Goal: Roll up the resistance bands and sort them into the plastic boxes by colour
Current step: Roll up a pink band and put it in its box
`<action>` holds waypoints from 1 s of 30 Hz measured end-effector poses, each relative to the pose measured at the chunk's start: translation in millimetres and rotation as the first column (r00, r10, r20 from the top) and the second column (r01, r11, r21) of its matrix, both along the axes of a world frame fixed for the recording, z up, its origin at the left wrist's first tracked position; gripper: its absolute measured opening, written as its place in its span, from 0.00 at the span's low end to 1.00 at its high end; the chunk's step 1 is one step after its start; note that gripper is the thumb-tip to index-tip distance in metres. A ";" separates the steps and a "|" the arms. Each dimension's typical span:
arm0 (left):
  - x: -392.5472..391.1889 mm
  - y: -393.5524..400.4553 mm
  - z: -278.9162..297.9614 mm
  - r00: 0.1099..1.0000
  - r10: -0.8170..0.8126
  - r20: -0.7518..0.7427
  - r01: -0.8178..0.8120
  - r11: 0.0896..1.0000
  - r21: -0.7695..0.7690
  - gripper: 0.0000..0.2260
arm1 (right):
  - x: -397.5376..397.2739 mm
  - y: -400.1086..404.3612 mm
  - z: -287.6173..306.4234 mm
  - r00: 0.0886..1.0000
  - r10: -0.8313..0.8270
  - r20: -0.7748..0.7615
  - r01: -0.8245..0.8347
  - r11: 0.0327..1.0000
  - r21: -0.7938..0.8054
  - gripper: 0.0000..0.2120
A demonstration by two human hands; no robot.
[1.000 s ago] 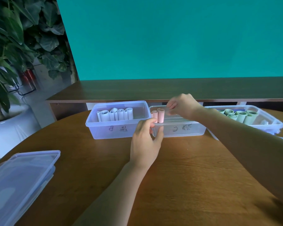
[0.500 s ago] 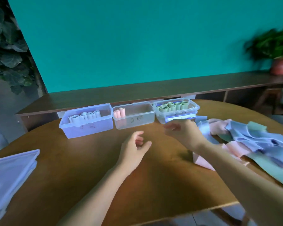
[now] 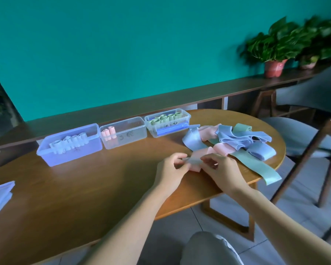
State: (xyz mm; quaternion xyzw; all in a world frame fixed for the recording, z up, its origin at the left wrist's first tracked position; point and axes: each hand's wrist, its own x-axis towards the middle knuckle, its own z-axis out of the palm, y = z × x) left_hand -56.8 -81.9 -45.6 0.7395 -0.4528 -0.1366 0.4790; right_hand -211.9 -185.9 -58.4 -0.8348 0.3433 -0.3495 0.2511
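Pink band [image 3: 196, 161] is pinched at its end by left hand [image 3: 170, 169] and right hand [image 3: 222, 171].

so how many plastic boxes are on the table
3, in a row along the table's far edge: the blue box on the left, the clear middle box holding pink rolls, and the right box holding green rolls. None seem hidden.

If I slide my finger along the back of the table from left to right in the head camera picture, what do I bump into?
Blue box → clear box with pink rolls → box with green rolls → pile of loose bands.
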 end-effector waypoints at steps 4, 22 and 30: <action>-4.4 -4.1 3.8 0.998 0.019 -0.056 -0.021 0.999 -0.028 0.11 | -5.3 -1.4 0.9 1.000 0.015 0.015 -0.016 0.999 0.043 0.08; 11.8 109.6 130.7 0.981 0.127 -0.144 -0.181 0.860 -0.477 0.06 | 34.8 104.1 122.1 0.769 0.394 0.504 -0.527 0.836 0.152 0.22; 1.1 203.6 153.2 0.973 0.201 -0.113 -0.231 0.828 -0.510 0.06 | 31.1 183.4 143.5 0.588 0.629 0.509 -0.783 0.602 0.160 0.10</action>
